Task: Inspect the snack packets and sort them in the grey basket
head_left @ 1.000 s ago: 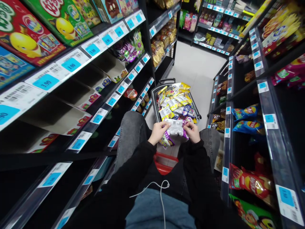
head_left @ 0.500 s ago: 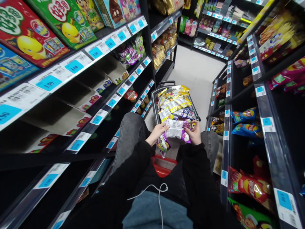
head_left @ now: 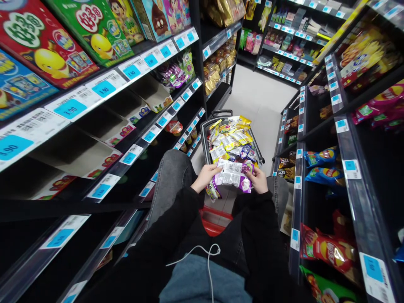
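Note:
A purple and silver candy bag [head_left: 232, 179] is stretched between my two hands over the near end of the basket. My left hand [head_left: 206, 176] pinches its left end, thumb on top. On the right end, my right hand [head_left: 257, 179] is closed with the thumb across the front. Below the left hand, a second colourful bag [head_left: 213, 192] hangs partly hidden behind the first; I cannot tell whether the hand holds it. Just beyond lies a black shopping basket [head_left: 204, 139] heaped with yellow, white and purple snack bags [head_left: 233, 136].
To the left, a shelf [head_left: 109, 86] carries boxed snacks [head_left: 105, 42] above open cardboard display trays [head_left: 75, 155]. Chip bags [head_left: 330, 250] fill parts of the right shelf [head_left: 350, 164]. A red seat edge [head_left: 213, 227] shows between my legs. Pale floor [head_left: 259, 92] runs to the back shelves.
The candy bag has tilted and lowered slightly in my hands, so more of its silver and purple lower part shows. The second bag is now more covered. The view has shifted slightly.

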Motion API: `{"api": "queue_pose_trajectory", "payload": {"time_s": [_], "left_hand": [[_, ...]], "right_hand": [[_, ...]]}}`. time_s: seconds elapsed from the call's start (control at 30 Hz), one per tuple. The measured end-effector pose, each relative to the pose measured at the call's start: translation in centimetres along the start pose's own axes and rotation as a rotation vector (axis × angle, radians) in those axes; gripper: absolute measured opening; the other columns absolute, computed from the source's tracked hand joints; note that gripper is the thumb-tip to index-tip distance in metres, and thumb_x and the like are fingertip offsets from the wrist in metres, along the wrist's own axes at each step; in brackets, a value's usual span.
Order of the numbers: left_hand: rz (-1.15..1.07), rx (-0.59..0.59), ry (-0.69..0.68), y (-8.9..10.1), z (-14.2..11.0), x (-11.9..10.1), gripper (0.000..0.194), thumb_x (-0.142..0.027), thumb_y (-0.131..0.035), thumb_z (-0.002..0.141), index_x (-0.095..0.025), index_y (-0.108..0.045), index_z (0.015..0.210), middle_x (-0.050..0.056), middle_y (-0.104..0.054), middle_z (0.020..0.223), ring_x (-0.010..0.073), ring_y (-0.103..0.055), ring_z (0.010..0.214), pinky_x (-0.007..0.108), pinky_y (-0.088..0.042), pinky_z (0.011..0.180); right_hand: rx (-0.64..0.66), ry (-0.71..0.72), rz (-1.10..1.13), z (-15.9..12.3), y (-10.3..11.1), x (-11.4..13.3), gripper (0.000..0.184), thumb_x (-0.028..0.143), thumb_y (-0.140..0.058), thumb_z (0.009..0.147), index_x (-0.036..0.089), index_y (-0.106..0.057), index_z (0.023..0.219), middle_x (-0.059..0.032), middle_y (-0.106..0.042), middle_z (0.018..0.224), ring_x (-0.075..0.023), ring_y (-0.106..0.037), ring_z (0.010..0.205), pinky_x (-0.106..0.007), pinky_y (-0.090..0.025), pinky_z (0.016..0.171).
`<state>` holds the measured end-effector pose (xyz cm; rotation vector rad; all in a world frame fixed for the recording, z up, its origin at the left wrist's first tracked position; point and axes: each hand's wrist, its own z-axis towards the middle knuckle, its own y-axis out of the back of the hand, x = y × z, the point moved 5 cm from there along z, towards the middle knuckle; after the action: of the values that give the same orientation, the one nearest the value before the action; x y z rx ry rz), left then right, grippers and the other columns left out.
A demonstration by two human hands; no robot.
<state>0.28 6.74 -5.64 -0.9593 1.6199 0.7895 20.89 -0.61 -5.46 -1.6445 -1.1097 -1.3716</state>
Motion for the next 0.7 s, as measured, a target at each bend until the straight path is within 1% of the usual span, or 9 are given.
{"api": "queue_pose_trajectory", "payload": {"time_s": [0.13, 0.27, 0.3, 0.37, 0.43, 0.5, 0.6, 0.67, 0.7], "left_hand": [[0.014, 0.157, 0.027, -0.8, 0.1, 0.4, 0.044, -0.054, -0.064, 0.065, -0.011, -0.060, 0.054, -0.001, -0.049, 0.046, 0.0098, -0.039, 0.045, 0.023, -0.029, 0.047], [0.120, 0.227, 0.027, -0.8, 0.1, 1.0, 0.048, -0.055, -0.062, 0.067, -0.014, -0.051, 0.044, -0.005, -0.037, 0.037, 0.0061, -0.027, 0.039, 0.023, -0.019, 0.044], [0.132, 0.243, 0.032, -0.8, 0.1, 1.1, 0.049, -0.055, -0.060, 0.068, -0.014, -0.050, 0.043, -0.004, -0.038, 0.036, 0.0060, -0.027, 0.038, 0.023, -0.019, 0.044], [0.119, 0.284, 0.042, -0.9, 0.0, 1.1, 0.049, -0.055, -0.057, 0.071, -0.013, -0.057, 0.047, -0.001, -0.048, 0.039, 0.0067, -0.030, 0.038, 0.023, -0.020, 0.044], [0.065, 0.307, 0.048, -0.9, -0.2, 0.8, 0.048, -0.055, -0.056, 0.073, -0.011, -0.068, 0.059, 0.003, -0.060, 0.050, 0.0070, -0.033, 0.039, 0.023, -0.020, 0.043], [-0.008, 0.295, 0.070, -0.9, -0.3, 0.6, 0.050, -0.056, -0.055, 0.074, -0.009, -0.072, 0.074, 0.004, -0.060, 0.051, 0.0061, -0.028, 0.038, 0.023, -0.017, 0.041], [-0.149, 0.219, 0.144, -0.8, -0.4, 0.8, 0.060, -0.061, -0.048, 0.076, -0.006, -0.072, 0.078, -0.004, -0.037, 0.033, 0.0048, -0.017, 0.034, 0.023, -0.012, 0.038], [-0.259, 0.132, 0.173, -0.6, -0.3, 1.0, 0.061, -0.062, -0.048, 0.076, -0.005, -0.072, 0.079, -0.007, -0.027, 0.031, 0.0038, -0.016, 0.032, 0.021, -0.012, 0.037], [-0.309, 0.084, 0.174, -0.4, -0.2, 1.0, 0.058, -0.060, -0.053, 0.074, -0.005, -0.071, 0.081, -0.007, -0.030, 0.032, 0.0033, -0.019, 0.031, 0.020, -0.015, 0.036]], "right_hand": [[-0.005, -0.030, 0.106, -0.2, 0.5, -0.2, 0.046, 0.050, -0.073, 0.056, 0.019, -0.065, 0.090, -0.0049, -0.072, 0.080, -0.0210, -0.065, 0.067, -0.036, -0.054, 0.064], [-0.062, -0.012, 0.087, -0.5, 0.9, 0.0, 0.042, 0.049, -0.075, 0.053, 0.019, -0.067, 0.081, -0.0033, -0.071, 0.071, -0.0192, -0.063, 0.060, -0.034, -0.052, 0.060], [-0.084, 0.010, 0.057, -0.6, 1.1, 0.2, 0.038, 0.048, -0.075, 0.053, 0.018, -0.067, 0.076, -0.0027, -0.070, 0.068, -0.0184, -0.062, 0.059, -0.033, -0.052, 0.059], [-0.125, 0.074, -0.014, -0.9, 1.3, 0.8, 0.032, 0.045, -0.075, 0.054, 0.018, -0.068, 0.069, -0.0017, -0.069, 0.064, -0.0169, -0.060, 0.057, -0.032, -0.050, 0.059], [-0.163, 0.139, -0.069, -1.1, 1.5, 1.4, 0.027, 0.042, -0.074, 0.056, 0.017, -0.068, 0.066, -0.0008, -0.067, 0.062, -0.0159, -0.058, 0.056, -0.030, -0.049, 0.058], [-0.193, 0.170, -0.090, -1.3, 1.6, 1.6, 0.023, 0.038, -0.074, 0.056, 0.017, -0.069, 0.065, 0.0003, -0.065, 0.057, -0.0145, -0.056, 0.053, -0.028, -0.046, 0.053], [-0.178, 0.154, -0.081, -1.4, 1.7, 1.4, 0.019, 0.034, -0.074, 0.057, 0.017, -0.069, 0.065, 0.0014, -0.063, 0.052, -0.0126, -0.052, 0.046, -0.026, -0.042, 0.045], [-0.120, 0.160, -0.077, -1.5, 1.5, 1.3, 0.017, 0.032, -0.073, 0.059, 0.018, -0.071, 0.069, -0.0003, -0.067, 0.059, -0.0138, -0.056, 0.051, -0.027, -0.044, 0.047], [-0.081, 0.175, -0.083, -1.5, 1.4, 1.3, 0.017, 0.030, -0.072, 0.060, 0.019, -0.071, 0.073, -0.0016, -0.069, 0.067, -0.0152, -0.059, 0.057, -0.027, -0.047, 0.051]]}}
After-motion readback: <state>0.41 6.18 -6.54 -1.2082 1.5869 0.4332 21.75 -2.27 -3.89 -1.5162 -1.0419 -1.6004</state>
